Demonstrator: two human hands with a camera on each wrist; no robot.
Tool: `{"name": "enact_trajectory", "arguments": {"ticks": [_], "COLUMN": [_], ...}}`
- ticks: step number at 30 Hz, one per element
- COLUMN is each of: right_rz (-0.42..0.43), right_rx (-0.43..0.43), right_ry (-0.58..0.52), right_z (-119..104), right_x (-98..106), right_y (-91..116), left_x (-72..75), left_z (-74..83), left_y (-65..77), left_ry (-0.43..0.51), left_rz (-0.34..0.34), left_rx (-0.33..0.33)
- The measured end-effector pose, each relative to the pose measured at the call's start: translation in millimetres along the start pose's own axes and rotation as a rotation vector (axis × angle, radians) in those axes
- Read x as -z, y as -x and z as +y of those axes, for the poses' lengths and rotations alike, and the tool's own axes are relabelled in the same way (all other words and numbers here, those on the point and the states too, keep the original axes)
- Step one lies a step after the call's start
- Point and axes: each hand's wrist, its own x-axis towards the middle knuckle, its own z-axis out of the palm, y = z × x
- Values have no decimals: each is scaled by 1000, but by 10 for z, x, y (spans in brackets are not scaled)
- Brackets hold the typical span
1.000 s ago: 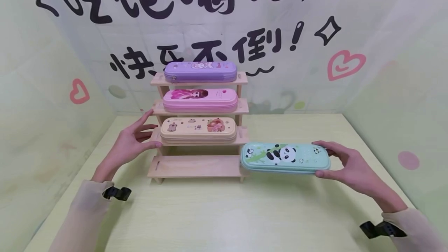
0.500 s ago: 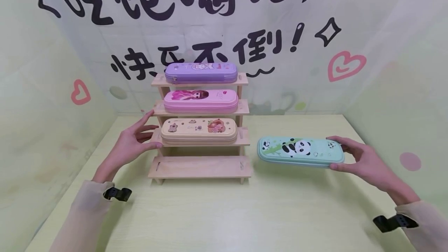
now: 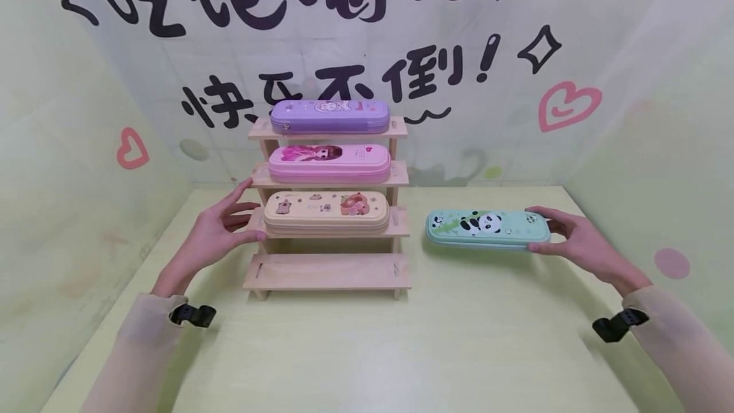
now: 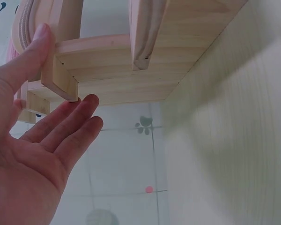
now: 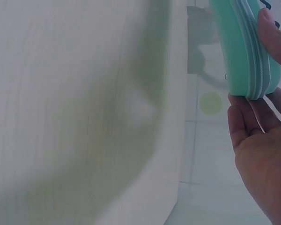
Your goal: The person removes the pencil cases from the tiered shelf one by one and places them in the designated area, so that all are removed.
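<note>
In the head view, my right hand [image 3: 586, 248] grips the right end of a mint-green pencil case [image 3: 487, 231] with a panda print, thumb in front and fingers behind. The case is held level above the table, right of a wooden step rack [image 3: 327, 271]. The right wrist view shows its zipped end [image 5: 255, 56] between thumb and fingers. My left hand [image 3: 215, 234] touches the rack's left side, thumb at the shelf end beside a cream pencil case [image 3: 325, 211]. In the left wrist view, the other fingers of the left hand [image 4: 33, 159] extend loosely, holding nothing.
A pink pencil case [image 3: 329, 164] and a purple one [image 3: 329, 117] lie on the rack's upper shelves. The lowest shelf is bare. Behind the table [image 3: 367, 349] stands a printed backdrop [image 3: 493, 126], with side walls left and right.
My right hand moved the mint pencil case rightward off the rack's lowest shelf, then farther back over the table. The left hand stays at the rack.
</note>
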Motion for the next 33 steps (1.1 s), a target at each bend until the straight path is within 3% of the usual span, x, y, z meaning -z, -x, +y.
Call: {"name": "enact_trajectory", "arguments": {"ticks": [16,33], "right_rz": [-42,-107], "right_rx": [-93,-121], "right_ry": [-2,-79], "right_z": [267,374], "right_x": [2,17], "right_y": [-444,-689], "left_x": [14,5], "left_z": [19,23], "left_y": [-6,3], "left_ry": [-10,-2], "left_rz": [0,2], "left_rx": [6,-1]}}
